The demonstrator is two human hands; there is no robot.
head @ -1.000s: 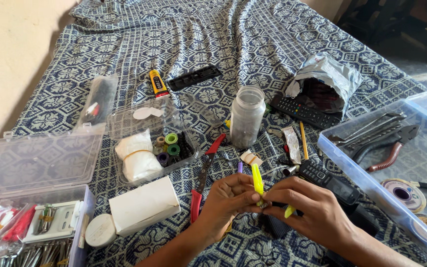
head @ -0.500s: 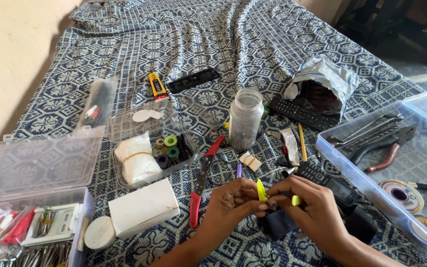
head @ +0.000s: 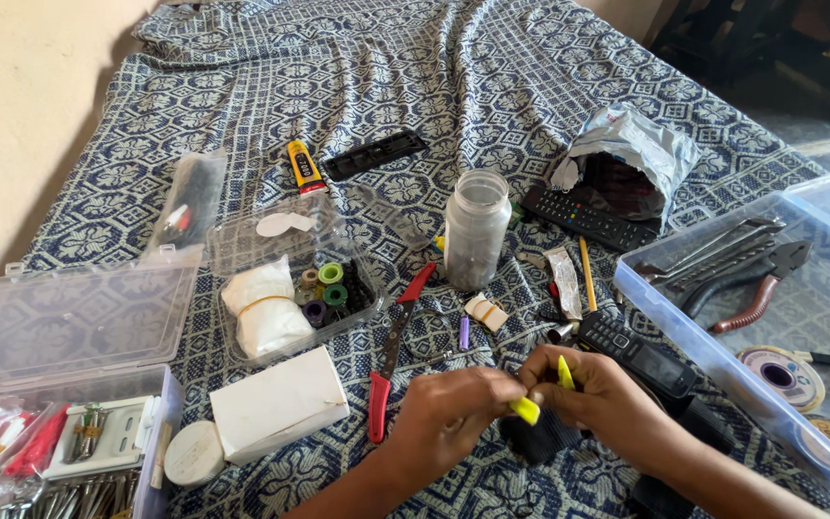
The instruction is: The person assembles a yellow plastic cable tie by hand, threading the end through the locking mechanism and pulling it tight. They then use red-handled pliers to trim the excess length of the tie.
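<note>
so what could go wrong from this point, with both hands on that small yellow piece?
1. Both hands, left hand and right hand, pinch a small yellow piece over a dark part; if it slips, it could vanish into the patterned cloth.
2. The red-handled cutters lie just beside the left hand; a sideways move might catch them.
3. The capless clear jar stands upright on soft cloth, so a nudge could tip it.
</note>
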